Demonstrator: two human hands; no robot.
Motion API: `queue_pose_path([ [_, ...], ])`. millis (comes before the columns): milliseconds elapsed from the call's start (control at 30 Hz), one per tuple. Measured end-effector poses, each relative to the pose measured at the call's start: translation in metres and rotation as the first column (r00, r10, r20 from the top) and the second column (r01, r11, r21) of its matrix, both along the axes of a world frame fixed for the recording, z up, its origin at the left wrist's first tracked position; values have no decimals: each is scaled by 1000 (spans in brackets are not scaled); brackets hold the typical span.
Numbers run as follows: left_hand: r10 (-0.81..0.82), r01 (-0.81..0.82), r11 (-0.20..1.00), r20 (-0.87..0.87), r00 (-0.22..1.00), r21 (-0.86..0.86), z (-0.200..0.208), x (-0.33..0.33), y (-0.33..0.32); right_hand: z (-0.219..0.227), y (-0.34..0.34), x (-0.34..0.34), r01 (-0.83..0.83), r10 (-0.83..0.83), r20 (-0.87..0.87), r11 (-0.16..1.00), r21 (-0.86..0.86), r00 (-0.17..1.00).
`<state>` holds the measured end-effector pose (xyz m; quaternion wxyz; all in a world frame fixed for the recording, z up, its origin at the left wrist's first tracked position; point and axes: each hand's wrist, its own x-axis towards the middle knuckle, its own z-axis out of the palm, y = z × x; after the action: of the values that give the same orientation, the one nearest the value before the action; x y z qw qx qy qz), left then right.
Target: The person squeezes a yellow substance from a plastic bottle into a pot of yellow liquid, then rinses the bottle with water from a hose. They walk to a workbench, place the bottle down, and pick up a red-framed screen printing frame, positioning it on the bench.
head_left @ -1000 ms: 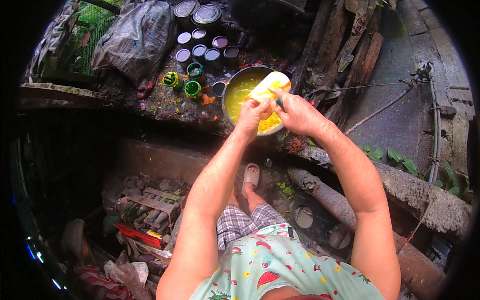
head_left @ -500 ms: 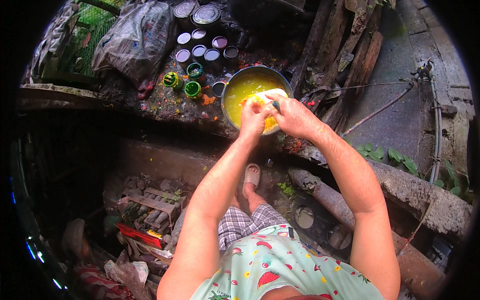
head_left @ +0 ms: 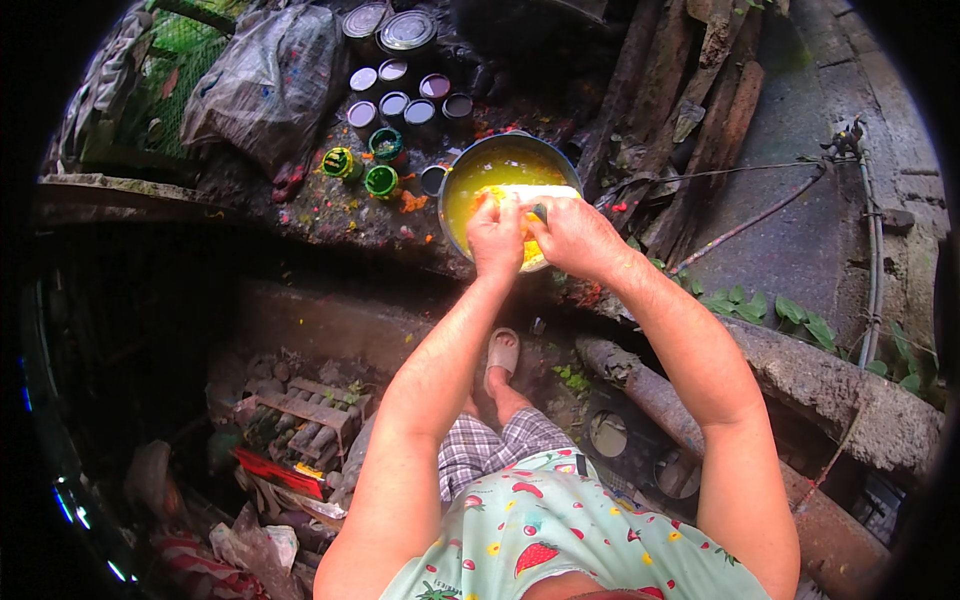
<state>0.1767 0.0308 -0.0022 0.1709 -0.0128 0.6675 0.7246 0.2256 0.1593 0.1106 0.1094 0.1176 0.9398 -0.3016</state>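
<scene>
Ledge point(head_left: 400, 238): dark, rough outdoor surface specked with colour, with old timber point(head_left: 690, 130) at the right and a crumpled sack point(head_left: 260, 95) at the back left.
Pot point(head_left: 442, 205): on the ledge just ahead of the person, with yellow liquid point(head_left: 500, 165) inside and brighter yellow bits toward its near side.
Cylinder point(head_left: 555, 190): pale, with yellow at its left end; held over the pot, lying nearly crosswise between the hands.
Left hand point(head_left: 497, 240): grasping the cylinder's left end, fingers curled tight.
Right hand point(head_left: 580, 240): clenched around a dark tool point(head_left: 541, 213), its fingers against the cylinder.
Cans point(head_left: 361, 113): grouped behind the pot and to its left, near some green jars point(head_left: 381, 181); neither hand touches them.
Work over the pot: the step in hand looks like working the tool against the cylinder, perhaps scraping yellow matter off it.
Grip for the next move: it seems to call for a firm left hold, a controlled tool stroke away from the left fingers, and the cylinder held above the pot.
Tool tip: hidden by the hands, so blade, scraper or something else cannot be told.
Cylinder underside: covered by the fingers; whether it touches the liquid is unclear.
Pot's near rim: partly behind the hands and wrists.
Lower left: clutter sinks into shadow, and the fisheye's black edge cuts off the surroundings.
</scene>
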Motion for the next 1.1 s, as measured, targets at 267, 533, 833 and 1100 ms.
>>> queue_pose_path([
  [267,-245,113,925,-340,908,-363,22,1,-4,5,0,-3,115,-111,-30,962,248,993],
  [533,-277,-135,861,-675,684,-490,28,-5,-2,-1,-14,-12,289,-267,-121,925,245,956],
  [833,-366,-57,889,-779,509,-455,38,-9,-20,-5,6,-27,355,-346,-89,929,103,934],
  [1100,-310,52,929,-694,650,-366,33,-15,-39,9,52,-40,451,-415,-329,892,39,848],
])
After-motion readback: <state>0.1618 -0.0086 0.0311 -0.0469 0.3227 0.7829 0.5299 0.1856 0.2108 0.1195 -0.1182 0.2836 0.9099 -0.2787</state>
